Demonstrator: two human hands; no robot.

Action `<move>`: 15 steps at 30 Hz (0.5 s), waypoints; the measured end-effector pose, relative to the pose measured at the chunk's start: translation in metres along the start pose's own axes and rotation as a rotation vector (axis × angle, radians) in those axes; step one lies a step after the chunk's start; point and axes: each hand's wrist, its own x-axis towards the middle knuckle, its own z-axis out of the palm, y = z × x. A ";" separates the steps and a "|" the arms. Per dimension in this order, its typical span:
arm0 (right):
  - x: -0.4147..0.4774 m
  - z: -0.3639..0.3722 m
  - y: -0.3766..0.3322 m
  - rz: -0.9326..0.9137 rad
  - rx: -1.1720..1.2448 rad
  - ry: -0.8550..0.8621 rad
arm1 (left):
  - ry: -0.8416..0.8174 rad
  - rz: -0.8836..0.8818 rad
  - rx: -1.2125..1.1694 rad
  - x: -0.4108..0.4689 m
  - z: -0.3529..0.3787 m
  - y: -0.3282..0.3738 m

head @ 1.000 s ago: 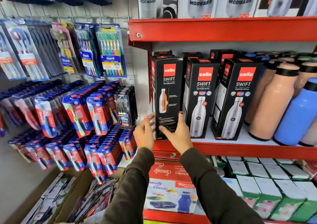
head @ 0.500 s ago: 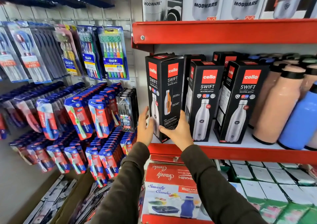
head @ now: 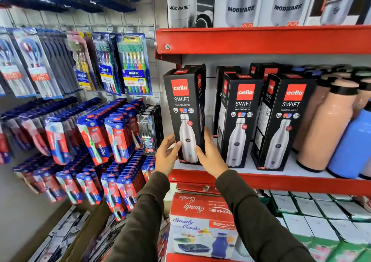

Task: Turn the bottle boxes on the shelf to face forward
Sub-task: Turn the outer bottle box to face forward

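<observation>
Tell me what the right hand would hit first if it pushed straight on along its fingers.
The right hand already touches the leftmost bottle box; sliding on along its side, probably the shelf's back wall, though depth is unclear.

I see three black bottle boxes upright in a row on the red-edged shelf (head: 281, 182). The left box (head: 185, 109) stands at the shelf's left end, its front panel with red "cello" logo, "SWIFT" and a white bottle picture facing me. The middle box (head: 239, 119) and right box (head: 285, 121) show the same front, angled slightly leftward.
</observation>
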 end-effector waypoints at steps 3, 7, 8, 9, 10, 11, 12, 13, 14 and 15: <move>0.002 0.002 -0.001 -0.001 0.000 0.025 | 0.062 0.033 -0.002 -0.003 0.005 0.001; 0.003 0.007 0.003 0.040 0.007 0.069 | 0.094 0.053 0.044 -0.005 0.011 0.000; 0.003 0.009 0.005 0.049 -0.002 0.080 | 0.097 0.058 0.062 -0.005 0.012 -0.002; 0.003 0.010 0.007 0.056 -0.012 0.086 | 0.096 0.061 0.081 -0.005 0.013 -0.003; 0.003 0.010 0.008 0.062 -0.019 0.091 | 0.093 0.066 0.098 -0.004 0.015 -0.006; 0.003 0.010 0.010 0.066 -0.022 0.094 | 0.093 0.073 0.111 -0.004 0.016 -0.008; 0.004 0.011 0.011 0.066 -0.019 0.097 | 0.098 0.083 0.122 -0.003 0.016 -0.009; 0.004 0.011 0.011 0.067 -0.014 0.099 | 0.104 0.088 0.132 -0.003 0.018 -0.009; 0.004 0.011 0.012 0.069 -0.012 0.101 | 0.105 0.092 0.139 -0.003 0.019 -0.008; 0.005 0.011 0.013 0.071 -0.009 0.101 | 0.101 0.093 0.145 -0.004 0.020 -0.008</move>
